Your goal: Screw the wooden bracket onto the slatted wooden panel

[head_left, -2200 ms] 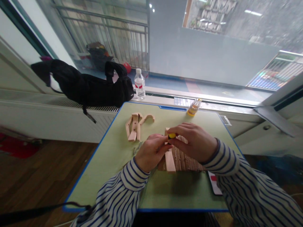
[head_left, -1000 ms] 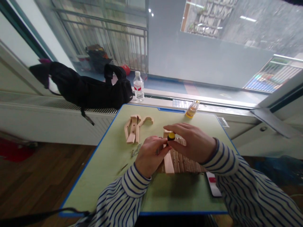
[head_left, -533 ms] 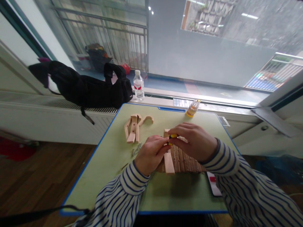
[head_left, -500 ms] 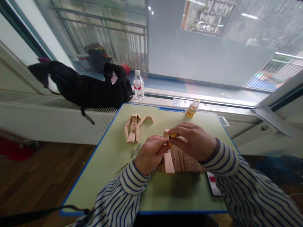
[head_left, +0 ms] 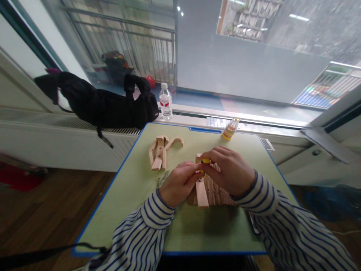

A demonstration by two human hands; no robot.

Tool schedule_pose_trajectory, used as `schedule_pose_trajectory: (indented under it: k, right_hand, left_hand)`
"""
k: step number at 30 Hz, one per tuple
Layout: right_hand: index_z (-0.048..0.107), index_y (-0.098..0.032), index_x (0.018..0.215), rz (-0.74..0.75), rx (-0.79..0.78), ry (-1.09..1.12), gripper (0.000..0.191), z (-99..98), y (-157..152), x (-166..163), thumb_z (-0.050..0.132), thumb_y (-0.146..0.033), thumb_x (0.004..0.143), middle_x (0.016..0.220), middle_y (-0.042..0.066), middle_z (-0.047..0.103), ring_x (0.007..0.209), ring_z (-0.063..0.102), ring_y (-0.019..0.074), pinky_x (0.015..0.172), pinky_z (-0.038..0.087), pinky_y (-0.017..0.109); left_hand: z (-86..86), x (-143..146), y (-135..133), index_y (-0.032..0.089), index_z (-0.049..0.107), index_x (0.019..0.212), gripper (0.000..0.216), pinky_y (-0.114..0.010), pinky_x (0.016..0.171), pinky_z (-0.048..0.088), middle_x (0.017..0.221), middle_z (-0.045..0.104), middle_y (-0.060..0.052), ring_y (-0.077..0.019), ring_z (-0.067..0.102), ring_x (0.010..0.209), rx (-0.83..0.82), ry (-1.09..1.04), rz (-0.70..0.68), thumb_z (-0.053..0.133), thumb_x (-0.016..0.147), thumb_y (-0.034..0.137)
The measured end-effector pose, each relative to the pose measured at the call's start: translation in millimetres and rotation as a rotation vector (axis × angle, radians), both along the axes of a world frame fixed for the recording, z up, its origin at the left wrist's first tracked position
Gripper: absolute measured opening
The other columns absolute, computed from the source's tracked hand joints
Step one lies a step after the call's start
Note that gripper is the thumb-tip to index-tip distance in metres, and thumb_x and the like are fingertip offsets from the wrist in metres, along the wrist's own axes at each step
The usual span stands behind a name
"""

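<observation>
My right hand [head_left: 229, 173] is closed round a small tool with a yellow and black handle [head_left: 205, 161], held upright over a slatted wooden piece [head_left: 210, 188] on the green desk [head_left: 135, 195]. My left hand [head_left: 179, 184] is curled beside it, fingertips pinched at the tool's lower end against the wooden rail; what they pinch is hidden. Both sleeves are striped blue and white.
Several loose curved wooden parts [head_left: 160, 150] lie at the desk's left rear, with small metal bits [head_left: 163, 180] near them. A small amber bottle [head_left: 230, 128], a water bottle [head_left: 166, 101] and a black bag [head_left: 104, 103] stand along the window sill.
My hands stayed at the wooden piece; the right hand's fingers turned round the yellow handle, covering more of it. The view shifted slightly.
</observation>
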State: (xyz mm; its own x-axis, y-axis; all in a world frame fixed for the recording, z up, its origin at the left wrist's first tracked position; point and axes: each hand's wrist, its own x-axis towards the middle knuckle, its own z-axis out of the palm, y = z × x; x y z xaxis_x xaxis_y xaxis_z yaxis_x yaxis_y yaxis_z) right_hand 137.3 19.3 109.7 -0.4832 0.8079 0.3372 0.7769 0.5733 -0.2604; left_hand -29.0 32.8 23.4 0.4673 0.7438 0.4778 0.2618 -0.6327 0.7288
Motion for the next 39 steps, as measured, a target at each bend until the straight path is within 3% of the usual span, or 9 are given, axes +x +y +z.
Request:
schedule_pose_trajectory:
  k: [7,12,16,31,39]
  right_hand:
    - [0.061,-0.017,0.096,-0.002,-0.045,-0.044,0.024,7.1,2,0,0.051,-0.035,0.084,0.085,0.005,0.064,0.082,0.057,0.0166,0.077,0.043,0.030]
    - [0.057,-0.016,0.108,0.122,-0.093,-0.070,0.029,18.9,4,3,0.051,-0.029,0.083,0.099,0.007,0.065,0.092,0.057,0.0177,0.082,0.043,0.032]
    - [0.060,-0.018,0.104,0.176,-0.116,-0.098,0.023,19.9,5,4,0.048,-0.022,0.084,0.097,0.006,0.066,0.091,0.058,0.0158,0.081,0.043,0.030]
    - [0.061,-0.017,0.096,0.034,-0.036,-0.105,0.025,11.2,0,4,0.048,-0.036,0.086,0.084,0.004,0.065,0.081,0.056,0.0167,0.076,0.042,0.030]
    - [0.061,-0.017,0.095,-0.047,0.010,-0.032,0.024,3.6,-8,-1,0.049,-0.036,0.086,0.083,0.004,0.064,0.079,0.055,0.0163,0.073,0.042,0.028]
  left_hand:
    - [-0.1,6,-5,0.021,0.062,0.099,0.021,-0.033,0.080,0.049,0.088,0.066,-0.004,-0.0176,0.060,0.087,0.077,-0.019,0.176,0.061,0.079,0.026]
    - [-1.7,4,-4,0.020,0.064,0.093,0.016,-0.034,0.080,0.049,0.086,0.066,-0.005,-0.0185,0.060,0.087,0.087,-0.014,0.203,0.061,0.079,0.027]
    - [-3.3,2,-4,0.019,0.063,0.095,0.017,-0.035,0.083,0.048,0.090,0.066,-0.006,-0.0185,0.059,0.089,0.070,-0.011,0.171,0.059,0.080,0.028]
    - [5.5,2,-2,0.019,0.061,0.102,0.019,-0.035,0.089,0.044,0.099,0.064,-0.005,-0.0174,0.057,0.096,-0.004,0.013,-0.002,0.050,0.086,0.019]
    - [5.6,0,-1,0.021,0.057,0.110,0.026,-0.029,0.087,0.046,0.102,0.064,-0.004,-0.0152,0.058,0.096,-0.055,-0.025,-0.080,0.048,0.087,0.017]
